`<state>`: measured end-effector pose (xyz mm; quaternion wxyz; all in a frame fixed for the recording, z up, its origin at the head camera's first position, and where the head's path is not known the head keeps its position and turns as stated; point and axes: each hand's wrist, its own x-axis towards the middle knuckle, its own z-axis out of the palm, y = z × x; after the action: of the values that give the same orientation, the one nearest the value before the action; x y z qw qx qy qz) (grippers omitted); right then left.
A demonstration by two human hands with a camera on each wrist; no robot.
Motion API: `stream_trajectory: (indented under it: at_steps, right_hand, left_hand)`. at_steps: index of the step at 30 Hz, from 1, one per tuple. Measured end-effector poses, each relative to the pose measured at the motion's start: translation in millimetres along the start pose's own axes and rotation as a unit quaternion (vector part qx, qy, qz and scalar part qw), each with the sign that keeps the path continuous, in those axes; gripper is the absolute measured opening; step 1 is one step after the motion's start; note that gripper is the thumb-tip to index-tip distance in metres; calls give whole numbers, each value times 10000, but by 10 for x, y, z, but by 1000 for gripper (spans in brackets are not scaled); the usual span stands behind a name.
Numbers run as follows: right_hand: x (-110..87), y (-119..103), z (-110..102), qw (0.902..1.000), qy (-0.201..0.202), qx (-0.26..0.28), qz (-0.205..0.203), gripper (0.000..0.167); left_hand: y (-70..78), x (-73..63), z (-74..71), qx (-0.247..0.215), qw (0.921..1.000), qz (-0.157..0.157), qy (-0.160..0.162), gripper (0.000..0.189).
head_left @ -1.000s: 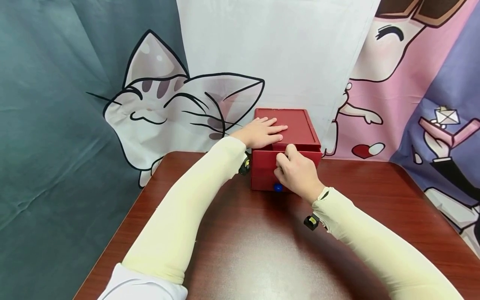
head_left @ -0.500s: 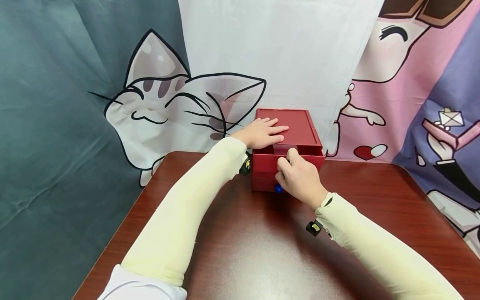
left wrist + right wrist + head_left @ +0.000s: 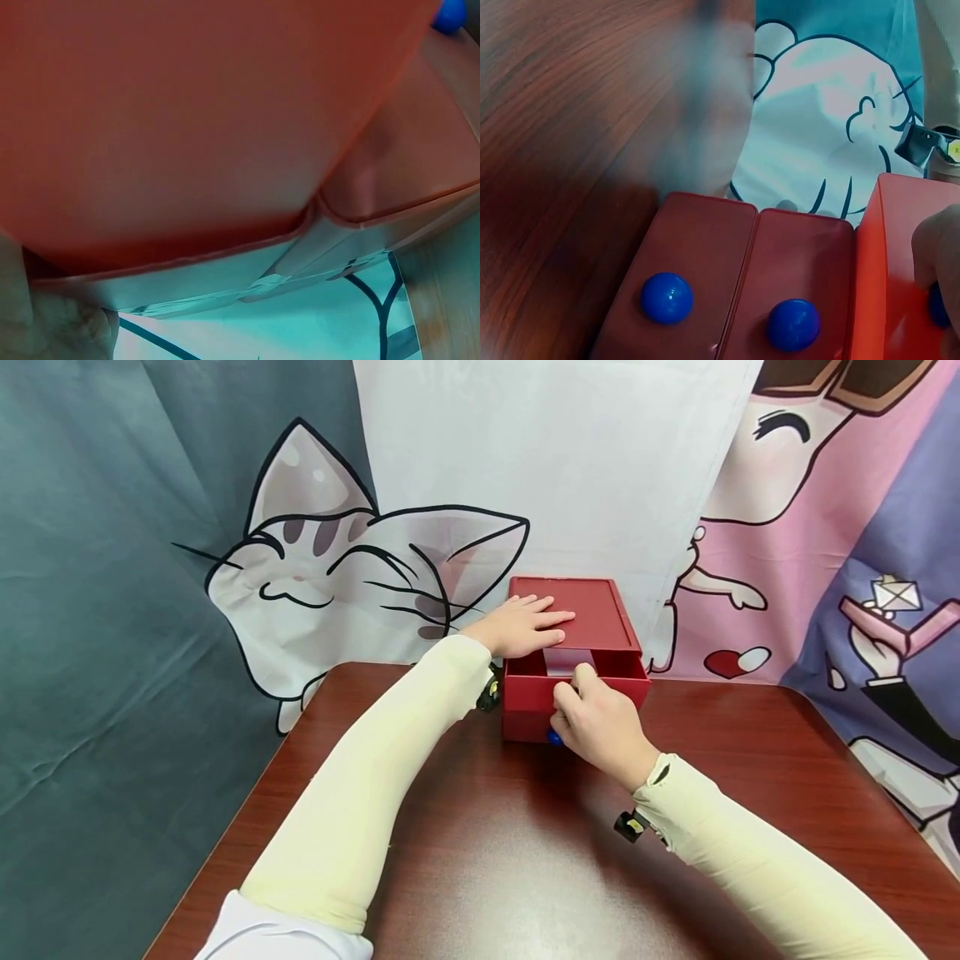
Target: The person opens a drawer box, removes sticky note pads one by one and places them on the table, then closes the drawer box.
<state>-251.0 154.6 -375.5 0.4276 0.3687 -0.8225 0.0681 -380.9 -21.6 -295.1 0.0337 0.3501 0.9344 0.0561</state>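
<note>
A red drawer box [image 3: 592, 610] stands at the back of the table, its top drawer [image 3: 528, 695] partly pulled out. My left hand [image 3: 522, 627] rests on the box's lid with fingers spread. Curled at the drawer front, my right hand [image 3: 600, 720] pinches a blue knob [image 3: 937, 306], mostly hidden by the fingers. A pale flat piece [image 3: 567, 661] shows inside the drawer. Two lower drawers stay closed, with blue knobs [image 3: 794, 325] on their fronts. In the left wrist view, the extended drawer [image 3: 187, 135] fills much of the picture.
The brown wooden table [image 3: 480, 877] runs in front of the box. A printed cloth [image 3: 600, 460] with cartoon figures hangs right behind it. Small black cameras [image 3: 632, 826] sit on both wrists.
My right hand has drawn the top drawer outward, toward me, and the gap below the lid has widened, showing more of the pale piece. The left hand stays on the lid.
</note>
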Motion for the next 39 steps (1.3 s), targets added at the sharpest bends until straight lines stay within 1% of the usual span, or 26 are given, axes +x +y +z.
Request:
stream_trajectory:
  at_steps: [6, 14, 24, 27, 31, 39]
  right_hand:
    - [5, -41, -28, 10000, 26, -32, -14, 17]
    - [2, -73, -81, 9999, 80, -77, -21, 22]
    - [-32, -122, -112, 9997, -208, -21, 81, 19]
    - [-46, -139, -127, 9997, -208, -59, 64, 19]
    - [-46, -143, -156, 9998, -136, -109, 86, 19]
    - [-84, -170, -174, 9996, -213, -159, 39, 15]
  left_hand:
    - [-20, -10, -12, 10, 10000, -19, 94, 57]
    - [-7, -1, -38, -131, 9998, 51, 151, 57]
    - [-27, -10, -24, -43, 9999, 32, 106, 57]
    - [-25, -10, -15, -32, 10000, 28, 88, 57]
    - [-3, 3, -23, -48, 9998, 36, 165, 56]
    - [6, -5, 13, -123, 9998, 19, 178, 55]
